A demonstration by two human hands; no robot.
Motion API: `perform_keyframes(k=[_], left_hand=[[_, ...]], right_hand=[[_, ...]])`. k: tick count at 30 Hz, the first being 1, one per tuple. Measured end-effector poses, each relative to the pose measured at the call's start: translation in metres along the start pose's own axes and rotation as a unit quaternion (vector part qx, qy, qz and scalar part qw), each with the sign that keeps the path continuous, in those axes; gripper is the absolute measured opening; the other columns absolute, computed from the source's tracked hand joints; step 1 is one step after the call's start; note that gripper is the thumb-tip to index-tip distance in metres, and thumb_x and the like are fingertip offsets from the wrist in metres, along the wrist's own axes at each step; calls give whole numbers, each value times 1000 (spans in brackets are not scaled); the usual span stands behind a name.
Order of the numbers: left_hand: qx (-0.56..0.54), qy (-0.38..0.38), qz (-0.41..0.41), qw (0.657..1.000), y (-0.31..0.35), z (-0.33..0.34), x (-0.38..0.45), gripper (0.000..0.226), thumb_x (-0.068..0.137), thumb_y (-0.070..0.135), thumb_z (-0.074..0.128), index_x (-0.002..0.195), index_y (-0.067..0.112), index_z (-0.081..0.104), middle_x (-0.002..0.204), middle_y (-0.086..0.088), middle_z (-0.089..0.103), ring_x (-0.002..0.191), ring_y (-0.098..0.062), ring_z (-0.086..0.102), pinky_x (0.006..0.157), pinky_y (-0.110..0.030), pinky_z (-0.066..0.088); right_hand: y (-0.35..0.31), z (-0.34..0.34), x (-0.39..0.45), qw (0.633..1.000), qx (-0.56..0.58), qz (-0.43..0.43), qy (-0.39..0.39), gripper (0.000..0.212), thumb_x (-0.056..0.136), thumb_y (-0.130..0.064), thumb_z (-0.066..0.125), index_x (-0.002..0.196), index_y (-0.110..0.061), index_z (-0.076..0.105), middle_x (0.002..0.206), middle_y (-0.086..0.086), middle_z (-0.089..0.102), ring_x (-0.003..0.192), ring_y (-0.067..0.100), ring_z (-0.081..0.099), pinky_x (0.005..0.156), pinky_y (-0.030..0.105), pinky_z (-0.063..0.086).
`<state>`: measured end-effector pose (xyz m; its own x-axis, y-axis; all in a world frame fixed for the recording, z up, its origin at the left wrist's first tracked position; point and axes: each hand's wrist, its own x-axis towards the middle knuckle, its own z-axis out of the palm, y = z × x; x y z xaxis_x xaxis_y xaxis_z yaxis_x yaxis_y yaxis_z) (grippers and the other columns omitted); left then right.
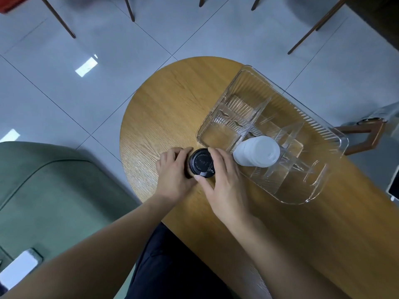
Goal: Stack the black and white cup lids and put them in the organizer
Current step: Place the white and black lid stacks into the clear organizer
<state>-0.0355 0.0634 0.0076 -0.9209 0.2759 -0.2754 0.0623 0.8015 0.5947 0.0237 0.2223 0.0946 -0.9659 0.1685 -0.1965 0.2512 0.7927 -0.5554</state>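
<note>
The stack of round black plastic cup lids (200, 161) is cupped upright on the oval wooden table (151, 126), left hand (172, 175) and right hand (222, 180) fingers curled round its sides. The clear ribbed plastic organizer (269, 134), white lids (257, 151) already inside, sits just right, so the right hand looks better placed.

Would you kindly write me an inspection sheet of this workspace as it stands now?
Surface: wooden table, rounded end.
Job's things: black lids stacked on table; white lids lying in clear organizer.
Clutter: nothing seen.
Hands: left hand and right hand both grip the black lids.
Cables: nothing seen.
Surroundings: tiled floor, green sofa, chair legs.
</note>
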Motion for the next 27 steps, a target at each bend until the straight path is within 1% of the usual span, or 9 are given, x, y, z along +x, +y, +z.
perform_keyframes(k=[5,8,10,12,14,17,20,25,27], left_hand=[[-14,-3,8,1000,7,1,0,62,89,42,78,148,37,59,140,4,48,134,-25,40,113,-48,34],[-18,-16,22,999,9,4,-2,60,91,34,83,147,31,60,145,6,49,136,-24,40,116,-48,36],[-8,-19,40,999,11,5,-4,60,92,29,85,146,29,59,147,6,50,137,-24,41,117,-49,40],[10,-21,54,998,15,5,-6,62,93,25,85,147,27,56,149,5,51,137,-25,43,116,-50,43],[6,-34,65,997,19,3,-7,67,92,23,86,150,24,53,150,1,53,136,-26,46,115,-47,46],[-31,-69,66,995,24,1,-7,78,87,16,89,154,23,48,146,-2,57,130,-23,57,109,-42,53],[-56,-92,56,993,27,0,-7,84,86,11,90,156,24,45,146,-2,55,125,-22,62,104,-38,55],[-69,-106,59,990,25,-2,-7,91,85,14,94,162,21,46,150,-2,53,132,-17,57,111,-26,44],[-66,-111,50,990,26,-3,-6,89,85,12,94,161,21,48,148,0,53,129,-15,57,110,-23,46]], right_hand=[[2,5,-6,1000,25,7,1,76,101,-37,77,164,-20,38,163,1,45,153,19,46,121,41,47],[3,5,-12,999,47,20,3,77,100,-35,80,164,-21,39,162,-1,45,152,18,47,120,40,47],[4,3,-17,997,69,29,4,77,99,-32,81,163,-23,40,163,-3,44,152,16,48,121,32,47],[6,0,-23,995,92,36,4,75,100,-30,81,163,-23,41,164,-4,44,152,13,46,121,15,39],[9,-3,-29,994,102,45,6,73,100,-30,80,162,-22,42,164,-4,45,152,11,47,117,5,32],[13,-6,-35,991,120,55,13,72,101,-29,80,161,-21,43,162,-5,47,151,11,49,115,5,33],[15,-8,-36,990,129,62,16,72,101,-29,80,161,-20,43,161,-4,48,149,11,50,115,4,34],[17,-9,-32,988,140,68,1,73,100,-29,81,162,-24,42,161,-7,47,149,10,50,114,6,37],[18,-9,-32,987,143,68,2,73,100,-29,81,162,-24,43,161,-7,48,149,10,50,115,6,37]])
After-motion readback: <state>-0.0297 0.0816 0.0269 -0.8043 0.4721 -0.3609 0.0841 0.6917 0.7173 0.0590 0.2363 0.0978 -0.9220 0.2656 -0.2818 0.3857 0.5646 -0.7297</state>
